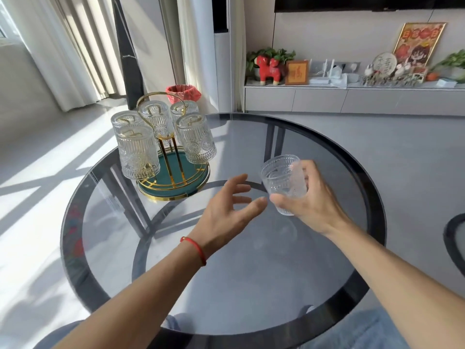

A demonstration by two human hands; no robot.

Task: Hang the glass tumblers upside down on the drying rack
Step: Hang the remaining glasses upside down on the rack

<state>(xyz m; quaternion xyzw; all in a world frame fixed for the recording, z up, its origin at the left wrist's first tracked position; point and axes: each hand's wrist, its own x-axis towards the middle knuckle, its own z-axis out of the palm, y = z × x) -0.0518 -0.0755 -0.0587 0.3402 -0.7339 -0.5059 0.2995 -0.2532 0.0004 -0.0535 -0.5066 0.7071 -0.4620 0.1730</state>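
A gold wire drying rack (173, 172) with a round green base stands at the back left of the glass table. Several ribbed glass tumblers (137, 152) hang upside down on its pegs. My right hand (312, 200) holds one more clear tumbler (283, 183) upright and slightly tilted above the table, to the right of the rack. My left hand (231, 207) hovers just left of that glass with its fingers spread and nothing in it. A red string bracelet sits on my left wrist.
The round smoked-glass table (251, 285) has a thick dark rim. A red-lined bin (183, 93) stands on the floor behind the rack. A low cabinet (352, 96) with ornaments runs along the far wall. Part of a dark chair (454, 238) shows at the right edge.
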